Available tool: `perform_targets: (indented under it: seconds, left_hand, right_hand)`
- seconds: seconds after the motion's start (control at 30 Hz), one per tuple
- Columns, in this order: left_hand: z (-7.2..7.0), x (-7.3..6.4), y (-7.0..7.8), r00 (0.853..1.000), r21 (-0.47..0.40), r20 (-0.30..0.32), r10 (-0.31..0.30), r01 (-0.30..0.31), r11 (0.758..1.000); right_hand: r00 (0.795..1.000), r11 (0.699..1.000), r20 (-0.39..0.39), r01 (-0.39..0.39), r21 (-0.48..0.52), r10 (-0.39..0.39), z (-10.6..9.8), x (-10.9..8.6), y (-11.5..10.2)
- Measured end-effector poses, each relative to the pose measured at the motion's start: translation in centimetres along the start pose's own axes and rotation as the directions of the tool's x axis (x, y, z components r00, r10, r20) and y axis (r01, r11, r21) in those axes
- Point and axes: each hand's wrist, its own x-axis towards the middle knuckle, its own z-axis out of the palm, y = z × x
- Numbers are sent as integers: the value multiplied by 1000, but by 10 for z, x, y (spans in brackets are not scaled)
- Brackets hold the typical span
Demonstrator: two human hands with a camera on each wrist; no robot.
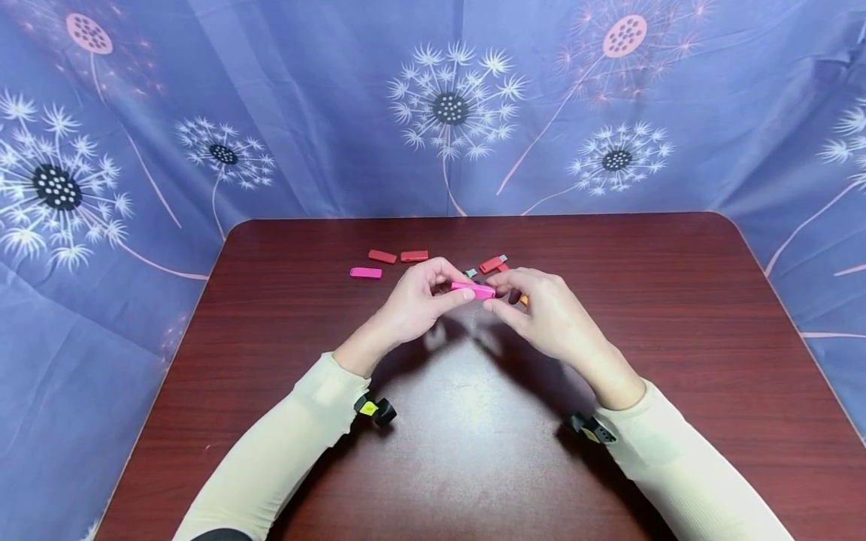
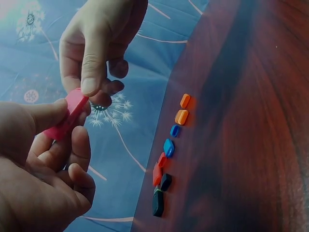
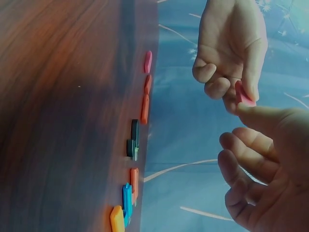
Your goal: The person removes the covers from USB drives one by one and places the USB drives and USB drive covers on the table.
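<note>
Roughly mid-frame in the head view, a pink stick [image 1: 475, 290] is pinched along its body by the left hand [image 1: 418, 304] and at its end by the right hand [image 1: 549, 312], above the table [image 1: 291, 308]. An uneven tug could make it slip, perhaps knocking the red drive [image 1: 492, 265] near centre.

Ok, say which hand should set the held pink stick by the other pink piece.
Left, probably: the left hand grips the stick and sits nearer the other piece. The right hand, at the stick's right end, is farther off.
</note>
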Motion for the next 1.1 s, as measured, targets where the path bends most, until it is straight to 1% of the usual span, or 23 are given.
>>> perform_targets:
  seconds: [0.2,0.37,0.57,0.7,0.87,1.1]
  left_hand:
    - [2,-3,1,1000,9,-4,10,-10,1000]
    - [3,-6,2,999,49,-26,33,-31,998]
    - [4,-9,2,999,81,-41,28,-24,996]
    - [4,-10,3,998,86,-42,37,-33,996]
    - [3,-9,2,999,95,-35,41,-37,995]
    - [4,-9,-1,998,78,-31,46,-43,996]
  right_hand:
    - [999,999,-5,46,6,-46,2,1,-3]
    - [995,995,-8,103,1,-103,3,1,-5]
    - [985,986,-45,163,-32,-165,4,0,-5]
    - [980,981,-59,185,-49,-188,5,1,-4]
    - [983,985,-61,173,-26,-174,5,1,-4]
    - [992,994,-63,106,5,-106,3,0,-8]
